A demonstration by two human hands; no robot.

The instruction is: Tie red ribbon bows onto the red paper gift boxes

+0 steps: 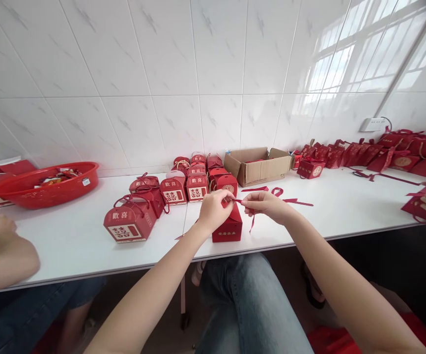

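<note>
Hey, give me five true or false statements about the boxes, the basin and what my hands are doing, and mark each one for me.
1. The left hand and right hand both hold red ribbon. True.
2. The cardboard box stands to the right of the red basin. True.
3. The cardboard box has its flaps closed. False: they stand open.
4. The red basin has nothing in it. False: small, colourful pieces lie in it.
5. The right hand rests flat on the table. False: its fingers pinch ribbon.
</note>
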